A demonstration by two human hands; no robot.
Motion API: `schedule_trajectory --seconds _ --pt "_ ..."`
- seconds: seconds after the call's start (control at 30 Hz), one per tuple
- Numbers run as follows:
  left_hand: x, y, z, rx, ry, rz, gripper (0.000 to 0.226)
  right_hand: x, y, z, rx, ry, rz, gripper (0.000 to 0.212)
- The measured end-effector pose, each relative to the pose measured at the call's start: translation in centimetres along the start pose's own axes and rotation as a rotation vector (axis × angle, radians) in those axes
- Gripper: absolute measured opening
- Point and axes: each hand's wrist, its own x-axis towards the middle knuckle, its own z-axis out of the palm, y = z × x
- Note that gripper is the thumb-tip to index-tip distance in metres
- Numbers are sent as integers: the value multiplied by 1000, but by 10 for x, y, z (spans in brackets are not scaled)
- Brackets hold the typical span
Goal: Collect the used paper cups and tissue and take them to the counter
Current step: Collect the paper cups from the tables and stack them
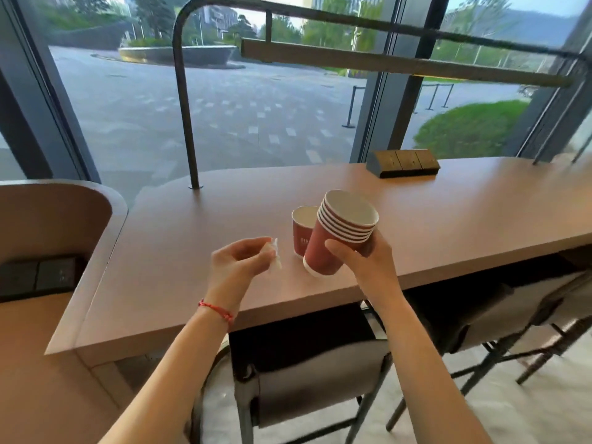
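My right hand [368, 261] grips a stack of several nested red paper cups [339, 232], tilted with its mouth toward the window, just above the table. A single red paper cup [301, 232] stands upright on the brown table [192, 251] right behind the stack, partly hidden by it. My left hand [237, 264] hovers over the table to the left of the cups and pinches a small crumpled white tissue [275, 256] between its fingertips.
A dark socket box [403, 163] sits at the table's far edge by the window. A curved metal post [185, 107] rises from the table on the left. Dark-backed chairs [314, 373] stand under the near edge. A second counter [41, 315] adjoins at left.
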Motion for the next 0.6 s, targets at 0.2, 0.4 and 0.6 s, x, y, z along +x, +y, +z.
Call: schedule_trajectory --seconds 0.2,0.4,0.6 --pt "30 -5 5 -9 -20 -4 12 56 -18 4 -30 -9 -97 64" --pt "43 -9 7 34 11 -9 14 97 -7 14 -103 -33 -105 51" --pt "51 -12 2 38 61 -35 15 109 25 24 -129 -78 7 54"
